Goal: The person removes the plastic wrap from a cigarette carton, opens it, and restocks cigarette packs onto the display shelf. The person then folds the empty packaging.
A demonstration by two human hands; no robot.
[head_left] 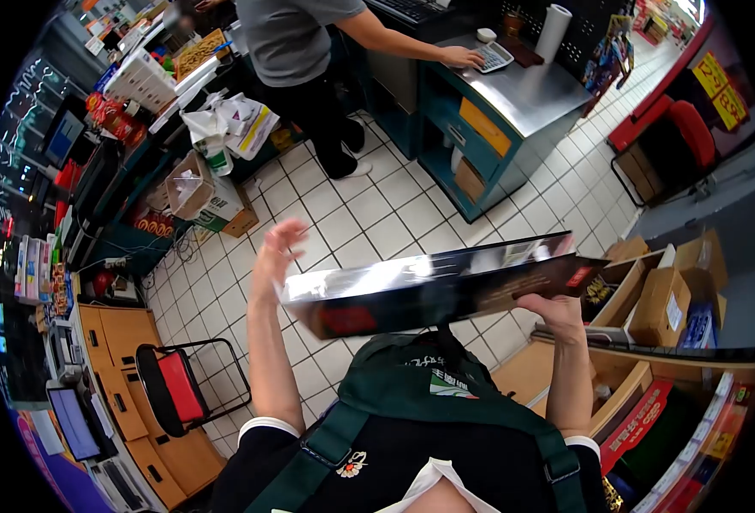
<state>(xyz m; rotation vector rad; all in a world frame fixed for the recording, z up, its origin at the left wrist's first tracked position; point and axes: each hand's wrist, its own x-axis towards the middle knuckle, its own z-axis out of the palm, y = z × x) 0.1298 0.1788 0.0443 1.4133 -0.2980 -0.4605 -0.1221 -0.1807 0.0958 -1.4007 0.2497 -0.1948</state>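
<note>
A long, flat, dark glossy box (377,299) with a shiny top face and red patches is held up in front of my chest, tilted up towards its right end. My right hand (557,315) grips the right end, its thumb on the near face and its other fingers hidden behind. Beside the left end my left hand (283,246) is raised with its fingers apart, a little blurred. Its wrist is close to the box's corner; I cannot tell whether they touch.
Ahead, a person in a grey shirt (296,43) has a hand on a calculator (493,56) on a metal-topped counter (544,94). Left are an open carton (191,192), a folding chair (176,385) and wooden drawers (121,359). Cardboard boxes (661,306) sit at right.
</note>
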